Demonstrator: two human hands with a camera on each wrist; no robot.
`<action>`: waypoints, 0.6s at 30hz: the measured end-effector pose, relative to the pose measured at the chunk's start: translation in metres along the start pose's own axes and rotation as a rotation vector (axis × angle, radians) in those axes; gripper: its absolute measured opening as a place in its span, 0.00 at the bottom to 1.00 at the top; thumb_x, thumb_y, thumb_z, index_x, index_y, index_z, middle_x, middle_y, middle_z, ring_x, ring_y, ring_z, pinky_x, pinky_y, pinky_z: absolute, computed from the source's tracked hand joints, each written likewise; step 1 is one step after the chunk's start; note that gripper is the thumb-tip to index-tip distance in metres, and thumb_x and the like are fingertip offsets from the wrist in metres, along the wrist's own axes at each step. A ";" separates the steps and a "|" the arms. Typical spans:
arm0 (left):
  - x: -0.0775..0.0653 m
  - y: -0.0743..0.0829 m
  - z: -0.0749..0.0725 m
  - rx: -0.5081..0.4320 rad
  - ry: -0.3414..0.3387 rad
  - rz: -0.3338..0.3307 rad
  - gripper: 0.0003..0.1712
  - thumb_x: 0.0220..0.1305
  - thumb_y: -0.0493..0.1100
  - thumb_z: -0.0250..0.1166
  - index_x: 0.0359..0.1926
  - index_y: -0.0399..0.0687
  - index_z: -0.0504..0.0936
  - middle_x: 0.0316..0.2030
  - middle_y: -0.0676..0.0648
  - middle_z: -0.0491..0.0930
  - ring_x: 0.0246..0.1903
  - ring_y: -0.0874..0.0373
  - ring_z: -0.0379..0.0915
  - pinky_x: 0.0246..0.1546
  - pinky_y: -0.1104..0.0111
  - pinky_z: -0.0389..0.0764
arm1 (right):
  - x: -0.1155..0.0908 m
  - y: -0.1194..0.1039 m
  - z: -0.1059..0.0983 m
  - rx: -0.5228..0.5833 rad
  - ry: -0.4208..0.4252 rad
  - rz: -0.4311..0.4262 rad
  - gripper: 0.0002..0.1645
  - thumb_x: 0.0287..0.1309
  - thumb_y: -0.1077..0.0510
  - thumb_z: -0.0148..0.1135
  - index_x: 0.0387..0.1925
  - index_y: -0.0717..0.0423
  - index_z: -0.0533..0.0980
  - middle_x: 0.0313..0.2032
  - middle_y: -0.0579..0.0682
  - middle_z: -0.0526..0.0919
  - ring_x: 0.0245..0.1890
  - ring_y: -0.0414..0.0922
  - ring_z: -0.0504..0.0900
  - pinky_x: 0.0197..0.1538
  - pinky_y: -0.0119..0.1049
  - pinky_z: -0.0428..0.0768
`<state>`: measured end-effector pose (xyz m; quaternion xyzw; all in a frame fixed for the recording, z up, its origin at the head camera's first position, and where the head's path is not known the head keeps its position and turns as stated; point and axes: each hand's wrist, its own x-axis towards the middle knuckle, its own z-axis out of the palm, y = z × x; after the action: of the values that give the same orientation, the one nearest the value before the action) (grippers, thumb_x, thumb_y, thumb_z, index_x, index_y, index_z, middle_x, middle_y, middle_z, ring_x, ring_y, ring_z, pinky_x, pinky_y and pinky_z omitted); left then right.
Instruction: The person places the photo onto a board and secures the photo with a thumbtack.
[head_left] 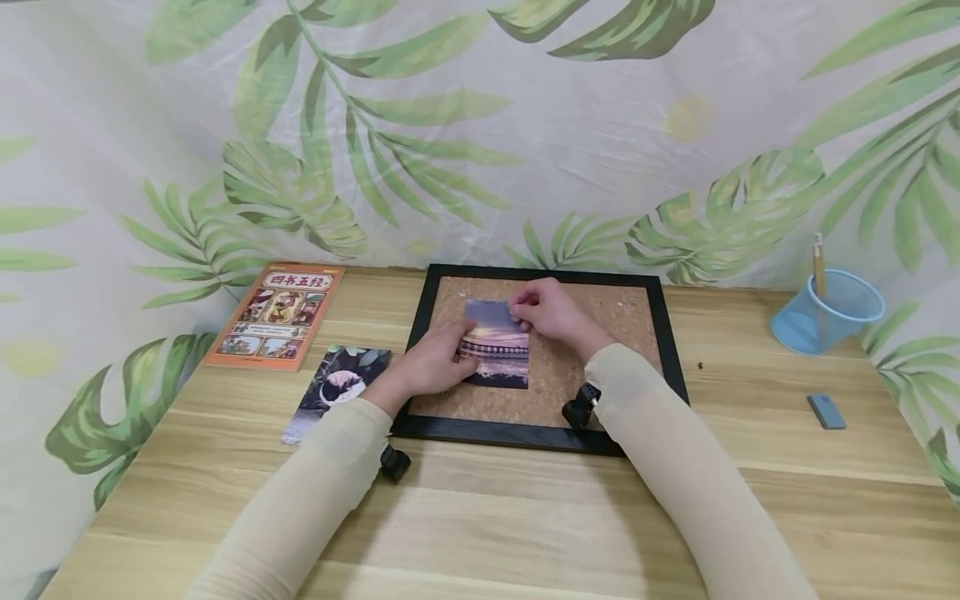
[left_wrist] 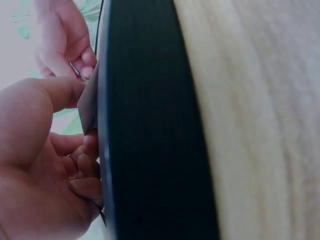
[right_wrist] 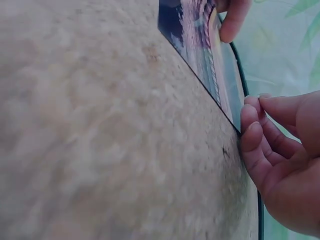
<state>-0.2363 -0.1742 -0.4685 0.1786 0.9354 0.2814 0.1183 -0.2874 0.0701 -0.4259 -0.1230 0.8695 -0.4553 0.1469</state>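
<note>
A photo (head_left: 498, 346) of a pier under a purple sky lies on the cork board (head_left: 592, 375), which has a black frame. My left hand (head_left: 431, 358) pinches the photo's left edge. The left wrist view shows that photo corner (left_wrist: 89, 105) raised near the left thumb. At the photo's upper right corner is my right hand (head_left: 551, 310). Its thumb and fingertips pinch something tiny and pale, like a clear pin (right_wrist: 258, 96). The fingers hide most of it.
Left of the board lie a second photo (head_left: 341, 387) and an orange book (head_left: 277, 317). To the right stand a blue mesh cup (head_left: 806, 321) holding a pencil (head_left: 818, 267), and a small blue-grey block (head_left: 827, 412). A tiny dark speck (head_left: 701, 365) lies beside the board.
</note>
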 end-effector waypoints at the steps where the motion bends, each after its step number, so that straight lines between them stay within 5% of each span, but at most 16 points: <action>1: 0.001 0.000 0.001 -0.003 -0.002 0.002 0.43 0.74 0.53 0.65 0.82 0.42 0.64 0.78 0.37 0.69 0.79 0.39 0.63 0.79 0.45 0.66 | 0.002 -0.001 0.000 -0.011 0.000 -0.005 0.10 0.77 0.62 0.62 0.50 0.63 0.85 0.40 0.57 0.88 0.31 0.42 0.83 0.32 0.30 0.79; 18: 0.000 -0.002 0.000 -0.024 0.004 0.010 0.43 0.74 0.54 0.65 0.82 0.44 0.64 0.78 0.37 0.69 0.80 0.39 0.62 0.79 0.44 0.66 | 0.029 -0.022 0.014 -0.184 -0.009 -0.009 0.10 0.76 0.64 0.60 0.46 0.65 0.85 0.37 0.57 0.89 0.28 0.42 0.84 0.37 0.32 0.84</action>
<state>-0.2367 -0.1753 -0.4699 0.1811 0.9314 0.2933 0.1172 -0.3071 0.0372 -0.4191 -0.1418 0.9064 -0.3737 0.1367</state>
